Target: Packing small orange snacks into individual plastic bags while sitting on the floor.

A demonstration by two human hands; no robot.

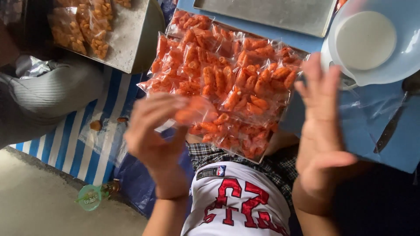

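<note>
My left hand (151, 131) is curled around a small clear bag of orange snacks (197, 110), which is blurred, at the near edge of a pile of similar filled bags (227, 72). The pile lies on a flat metal tray whose corner shows near my lap (259, 161). My right hand (321, 118) is held upright at the pile's right side, palm flat and fingers spread, holding nothing. My white printed shirt (236, 201) fills the bottom middle.
A pale plastic bowl (372, 39) and a dark utensil (391, 126) sit on the blue surface (393, 148) at right. Another metal tray (267, 13) lies beyond the pile. At left are a tray with bagged snacks (127, 39), another person's grey sleeve (48, 91), a striped mat (83, 148) and a green-capped bottle (92, 196).
</note>
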